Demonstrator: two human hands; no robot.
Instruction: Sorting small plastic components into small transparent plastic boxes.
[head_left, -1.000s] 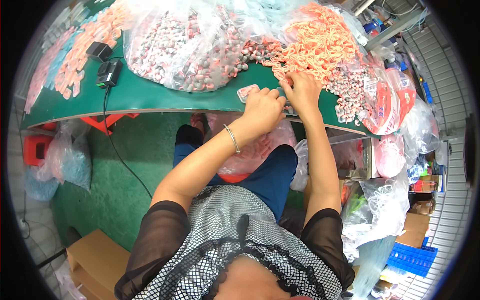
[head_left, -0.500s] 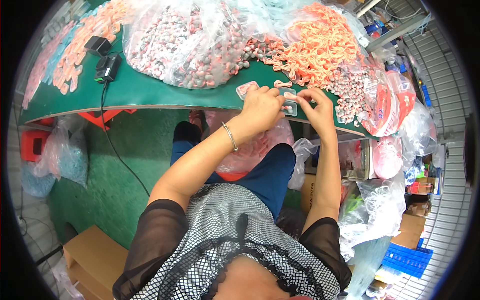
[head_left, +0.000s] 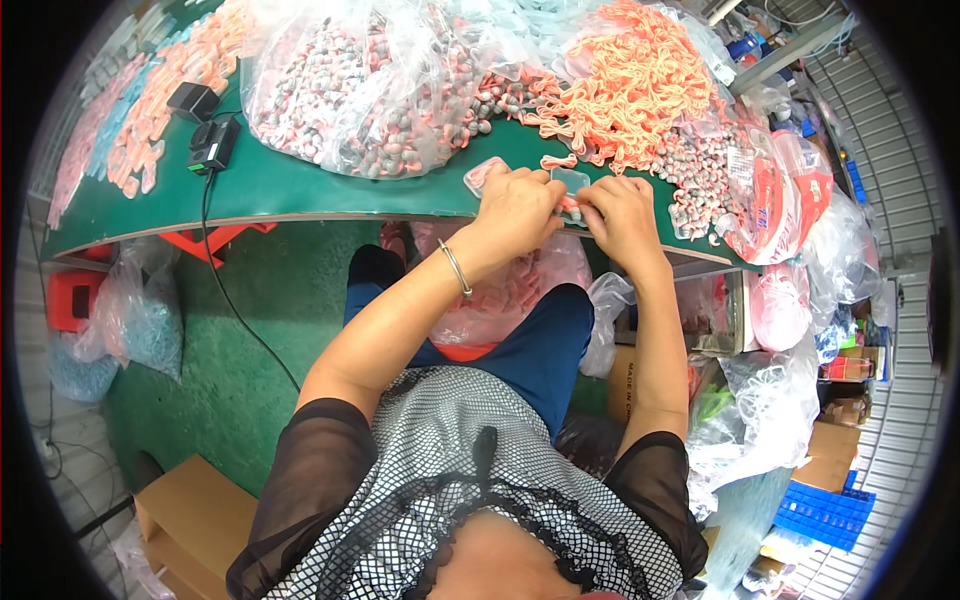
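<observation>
At the table's front edge, both my hands are closed around a small hinged clear plastic case [head_left: 570, 180], its lid part raised at the far side. Inside the near part lies something orange-pink [head_left: 569, 206], partly hidden by fingers. My left hand [head_left: 516, 208] grips the case's left side with curled fingers. From the right, my right hand [head_left: 622, 218] pinches the other side, thumb at the contents. Beside my left knuckles rests another small clear case [head_left: 482, 176] with pink contents. One tied orange elastic bundle [head_left: 558, 161] lies just beyond the case.
A large clear bag [head_left: 360, 95] of grey and pink beads stands on the green table [head_left: 300, 190]. Orange elastic bundles [head_left: 640, 90] are heaped to the right, with loose beads [head_left: 695, 185] nearer. Filled cases [head_left: 150, 110] and a black device [head_left: 213, 142] with a cable sit left.
My right hand has come down and left onto the case; the orange-pink strand it held over the lid is now low in the case. My left hand has shifted slightly.
</observation>
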